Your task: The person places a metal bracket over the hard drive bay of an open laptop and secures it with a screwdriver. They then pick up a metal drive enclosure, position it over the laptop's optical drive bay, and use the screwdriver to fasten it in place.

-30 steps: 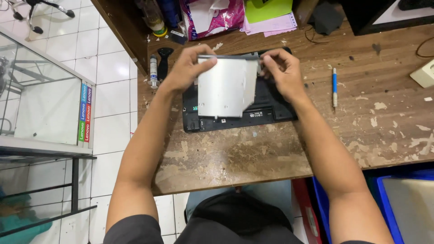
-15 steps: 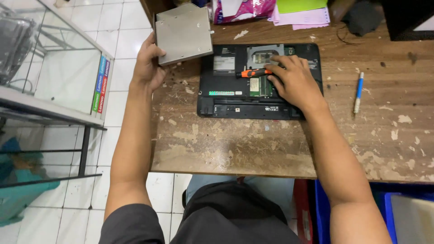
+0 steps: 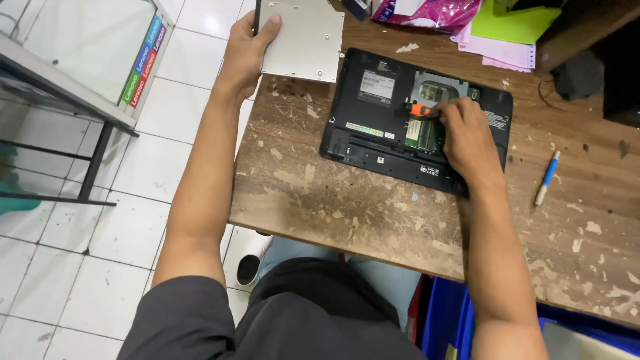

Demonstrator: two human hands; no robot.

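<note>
A black laptop [image 3: 373, 127] lies upside down on the worn wooden desk [image 3: 347, 207], its bottom open with a green memory board showing. My left hand [image 3: 245, 50] grips a flat grey metal drive [image 3: 303, 37] by its left edge, holding it over the desk's far left corner, apart from the laptop. My right hand [image 3: 467, 137] rests on the laptop's open bay, fingers closed on an orange-handled screwdriver [image 3: 420, 110] whose tip points left.
A blue pen [image 3: 547, 177] lies right of the laptop. Pink and green papers [image 3: 500, 27] sit at the desk's back edge. A glass-topped table [image 3: 73, 73] stands left over white tiles. Blue bins [image 3: 467, 320] are under the desk at right.
The grey drive, earlier held over the laptop by both hands, has been carried off to the left by my left hand. My right hand has moved onto the open bay with the screwdriver.
</note>
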